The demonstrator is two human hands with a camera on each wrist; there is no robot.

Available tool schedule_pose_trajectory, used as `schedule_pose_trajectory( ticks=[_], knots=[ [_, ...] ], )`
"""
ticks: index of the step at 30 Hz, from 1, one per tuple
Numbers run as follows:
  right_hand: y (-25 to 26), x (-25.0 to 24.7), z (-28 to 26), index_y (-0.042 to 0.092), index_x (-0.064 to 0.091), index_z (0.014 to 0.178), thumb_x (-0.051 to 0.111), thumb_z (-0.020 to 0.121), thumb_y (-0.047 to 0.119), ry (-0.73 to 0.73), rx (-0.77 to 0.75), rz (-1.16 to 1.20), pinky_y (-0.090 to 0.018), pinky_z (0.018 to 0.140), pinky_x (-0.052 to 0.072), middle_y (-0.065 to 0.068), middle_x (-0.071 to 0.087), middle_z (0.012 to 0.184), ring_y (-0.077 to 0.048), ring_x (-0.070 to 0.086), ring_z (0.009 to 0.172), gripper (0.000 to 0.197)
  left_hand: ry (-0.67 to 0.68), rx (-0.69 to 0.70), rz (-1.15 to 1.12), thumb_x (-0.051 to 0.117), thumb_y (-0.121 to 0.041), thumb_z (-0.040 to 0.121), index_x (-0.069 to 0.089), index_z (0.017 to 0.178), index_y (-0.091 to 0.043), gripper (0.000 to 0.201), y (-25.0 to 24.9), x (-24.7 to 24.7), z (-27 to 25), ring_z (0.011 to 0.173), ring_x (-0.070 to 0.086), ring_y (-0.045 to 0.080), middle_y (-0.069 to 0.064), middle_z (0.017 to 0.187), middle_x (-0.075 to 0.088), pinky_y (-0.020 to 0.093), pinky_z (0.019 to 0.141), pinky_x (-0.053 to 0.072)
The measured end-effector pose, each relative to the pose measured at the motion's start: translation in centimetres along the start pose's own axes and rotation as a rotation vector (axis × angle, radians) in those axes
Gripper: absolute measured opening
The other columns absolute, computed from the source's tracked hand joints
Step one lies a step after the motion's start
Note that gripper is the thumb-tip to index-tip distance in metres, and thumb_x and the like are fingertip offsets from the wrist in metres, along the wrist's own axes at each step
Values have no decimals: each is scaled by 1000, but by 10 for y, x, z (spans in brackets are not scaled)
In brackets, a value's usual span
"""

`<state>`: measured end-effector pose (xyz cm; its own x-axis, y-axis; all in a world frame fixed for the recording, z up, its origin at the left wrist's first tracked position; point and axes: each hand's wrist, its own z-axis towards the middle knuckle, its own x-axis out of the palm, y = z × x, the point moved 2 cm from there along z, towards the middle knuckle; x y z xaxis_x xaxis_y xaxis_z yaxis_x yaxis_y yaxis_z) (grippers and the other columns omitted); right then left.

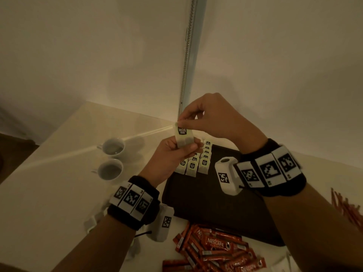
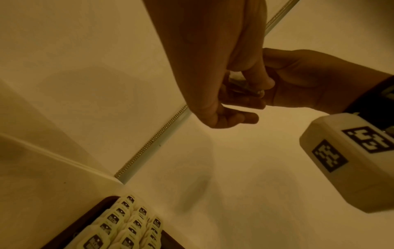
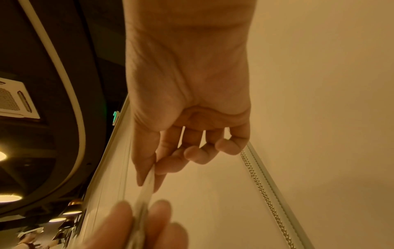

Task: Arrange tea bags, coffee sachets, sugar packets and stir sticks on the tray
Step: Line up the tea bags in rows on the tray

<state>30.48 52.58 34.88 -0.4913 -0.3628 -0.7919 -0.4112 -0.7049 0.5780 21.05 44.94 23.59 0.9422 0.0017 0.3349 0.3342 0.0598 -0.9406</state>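
Tea-bag step: left hand (image 1: pixel 172 152) grips a tea bag (image 1: pixel 183 137) low, right hand (image 1: pixel 208 116) pinches its top; next, seating it beside the rows (image 1: pixel 198 161) on the tray (image 1: pixel 206 199).

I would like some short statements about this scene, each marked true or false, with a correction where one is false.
1. Both hands hold one tea bag. True: the left hand grips its lower part and the right hand pinches its top.
2. The coffee sachets lie on the tray. False: they lie in a heap on the table, beside the tray's near edge.
3. Tea bags in rows stand on the tray's far left corner. True.
4. The two cups stand on the tray. False: they stand on the table, left of it.
5. Red stir sticks lie right of the tray. True.
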Motion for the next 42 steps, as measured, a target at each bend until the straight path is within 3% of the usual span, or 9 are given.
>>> schedule_pose_trajectory(
  ticks=[3,8,18,23,26,32,35,39,42],
  knots=[
    [-1,-1,-4,18,76,86,74,79,23,4,-3,8,-5,61,39,20,61,66,11,56,60,8,-22,38,-10,73,-35,71,75,93,-33,22,-4,-2,1,96,67,20,-2,101,73,35,90,50],
    [-4,-2,-6,18,76,87,73,80,24,-8,-31,4,-4,62,38,23,58,66,10,55,63,10,-90,133,-4,65,-24,82,75,94,-22,16,-11,-7,5,93,68,19,3,95,74,35,89,53],
    [-27,2,-12,21,75,87,73,80,27,-51,25,86,-11,64,43,11,68,74,0,57,67,9,-102,92,114,66,-12,81,68,108,-12,27,-4,-6,3,94,69,15,2,98,75,24,78,53],
    [-69,22,-36,22,74,85,73,80,25,-93,182,153,-7,67,45,10,69,77,0,60,69,6,-124,-74,323,68,-19,77,61,115,-23,39,12,-31,-23,103,67,15,0,111,70,31,89,54],
    [-112,51,-55,20,74,86,72,81,23,-69,358,171,-8,71,46,10,69,83,1,62,75,6,-226,-170,376,58,-10,90,64,110,-16,21,25,-62,-55,93,68,18,1,101,72,31,84,55],
    [-183,113,-90,13,68,98,63,87,22,173,614,125,-11,69,44,6,64,93,-3,58,85,15,-514,-320,389,52,-6,94,67,100,-9,17,46,-130,-130,79,66,25,9,88,73,32,75,52],
    [-200,132,-95,12,66,103,62,88,22,240,700,144,-13,62,45,5,62,94,-1,57,78,18,-581,-398,381,50,-6,95,68,100,-7,18,55,-150,-165,78,66,25,12,89,73,21,64,54],
    [-213,142,-91,10,63,101,64,87,16,151,748,132,-12,56,42,1,60,94,-3,55,74,15,-688,-469,354,50,-4,94,68,96,-7,18,65,-163,-195,76,60,28,16,86,70,17,55,52],
    [-216,144,-85,9,62,99,64,87,14,62,764,129,-13,58,42,0,60,93,-4,54,75,13,-707,-521,346,49,-3,95,66,100,-4,19,73,-168,-209,78,60,30,17,87,69,26,61,53]
  ],
)
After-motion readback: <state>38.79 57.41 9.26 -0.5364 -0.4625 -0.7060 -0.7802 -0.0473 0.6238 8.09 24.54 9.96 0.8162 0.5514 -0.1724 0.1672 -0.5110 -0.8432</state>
